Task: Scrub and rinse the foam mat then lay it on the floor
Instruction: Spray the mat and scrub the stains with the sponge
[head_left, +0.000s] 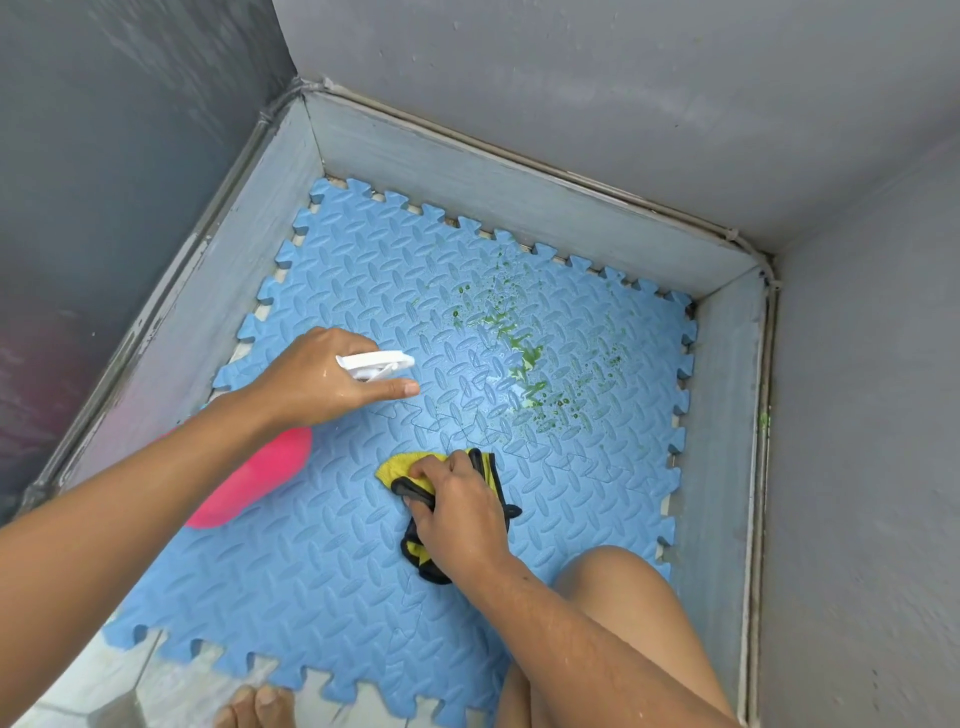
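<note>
— Where does the job stand, starting nearest you?

— Toes (260, 701) on the tiled floor (119, 675), a knee (613, 577) over the blue foam mat (322, 571), which lies flat in the walled corner. The right hand (457, 509) presses a yellow-and-black cloth (402, 467) onto the mat, its fingers (431, 470) curled tight round the bunched fabric.

— And the left hand (317, 379)?

— It grips the pink spray bottle (249, 483) by the neck, fingers wrapped around it, with the white trigger head (374, 361) pointing towards the green stains (519, 353) further out.

— So the scrubbing has hardly started?

— That's my guess. The stains look untouched, and the cloth is well short of them. I'd wet the whole speckled patch, then scrub along the raised tread so the grooves come clean. Near the grey kerb (467, 171), work inwards to avoid smearing green onto it.
</note>
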